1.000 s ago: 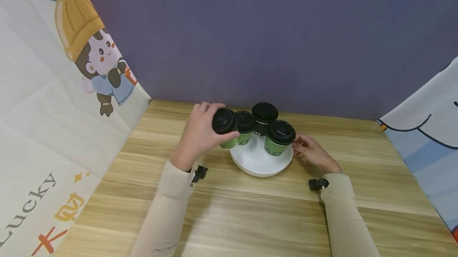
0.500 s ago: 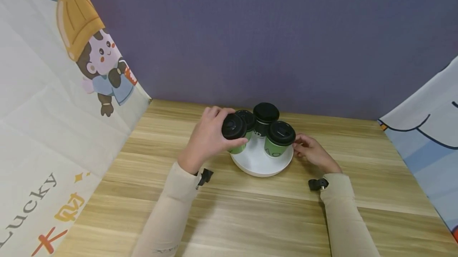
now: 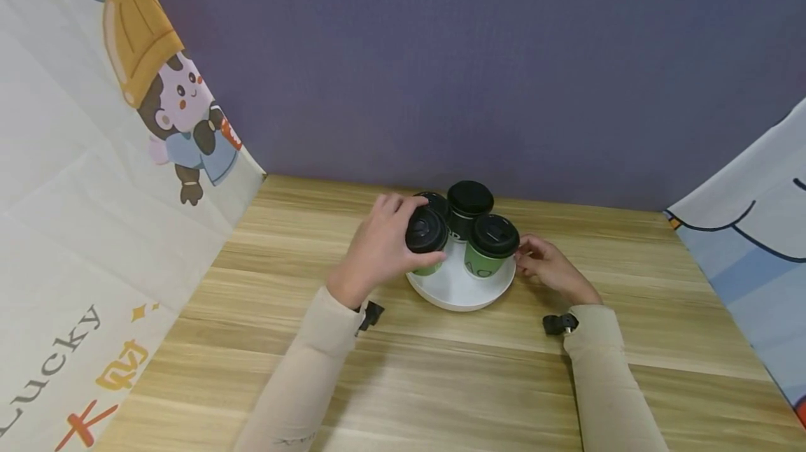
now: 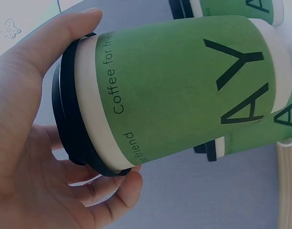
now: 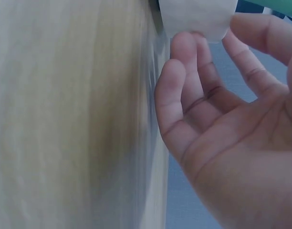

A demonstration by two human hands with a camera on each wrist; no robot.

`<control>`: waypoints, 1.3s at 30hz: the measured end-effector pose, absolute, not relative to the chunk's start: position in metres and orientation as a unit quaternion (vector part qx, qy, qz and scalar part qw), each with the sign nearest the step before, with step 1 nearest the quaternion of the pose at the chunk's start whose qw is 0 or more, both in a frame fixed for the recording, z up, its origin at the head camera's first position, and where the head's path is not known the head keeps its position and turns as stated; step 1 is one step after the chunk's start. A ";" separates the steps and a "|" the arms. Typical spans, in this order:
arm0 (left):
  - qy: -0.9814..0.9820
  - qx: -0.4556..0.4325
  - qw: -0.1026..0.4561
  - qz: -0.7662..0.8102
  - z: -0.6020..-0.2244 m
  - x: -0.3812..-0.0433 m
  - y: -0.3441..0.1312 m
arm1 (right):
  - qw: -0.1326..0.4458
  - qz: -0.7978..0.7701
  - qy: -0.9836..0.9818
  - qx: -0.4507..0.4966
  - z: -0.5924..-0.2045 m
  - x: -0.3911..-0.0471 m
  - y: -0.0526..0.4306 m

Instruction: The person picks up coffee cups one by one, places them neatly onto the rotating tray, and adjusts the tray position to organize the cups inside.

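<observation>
My left hand point(image 3: 382, 242) grips a green paper coffee cup point(image 4: 184, 86) round its black lid, thumb on one side and fingers on the other. In the head view this cup is over the left part of a round white tray point(image 3: 460, 294); whether its base touches is hidden. Behind it a second lidded cup point(image 3: 434, 201) is mostly covered. A black cup point(image 3: 469, 207) stands at the tray's back and another green cup point(image 3: 485, 261) at its right. My right hand point(image 3: 550, 270) holds the tray's right rim point(image 5: 198, 19) between thumb and fingertips.
The tray rests on a wood-grain table point(image 3: 441, 382), near a dark blue-grey back wall point(image 3: 466, 74). Printed cloths hang at the left point(image 3: 63, 179) and right point(image 3: 749, 207) sides.
My left hand has carried its cup rightward and slightly toward me, from the tray's left edge to over the tray, covering more of the cup behind. The right hand stays at the rim.
</observation>
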State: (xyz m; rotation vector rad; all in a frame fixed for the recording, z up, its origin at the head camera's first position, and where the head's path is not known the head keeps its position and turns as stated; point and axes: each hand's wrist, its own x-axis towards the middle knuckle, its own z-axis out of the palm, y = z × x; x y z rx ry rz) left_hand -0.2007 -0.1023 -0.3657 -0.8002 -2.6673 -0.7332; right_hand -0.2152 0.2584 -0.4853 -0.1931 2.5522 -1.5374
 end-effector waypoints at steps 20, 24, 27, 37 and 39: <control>-0.921 -0.303 0.124 -0.211 -0.383 -0.205 -0.081 | 0.086 -0.509 0.852 -0.084 -0.488 -0.217 0.263; -0.922 -0.310 0.124 -0.198 -0.387 -0.205 -0.076 | 0.081 -0.513 0.850 -0.088 -0.490 -0.217 0.264; -0.923 -0.313 0.126 -0.183 -0.391 -0.205 -0.073 | 0.082 -0.516 0.848 -0.092 -0.490 -0.218 0.264; -0.923 -0.325 0.123 -0.165 -0.399 -0.205 -0.065 | 0.091 -0.513 0.849 -0.088 -0.488 -0.217 0.266; -0.924 -0.326 0.122 -0.158 -0.401 -0.206 -0.064 | 0.090 -0.514 0.848 -0.088 -0.488 -0.217 0.266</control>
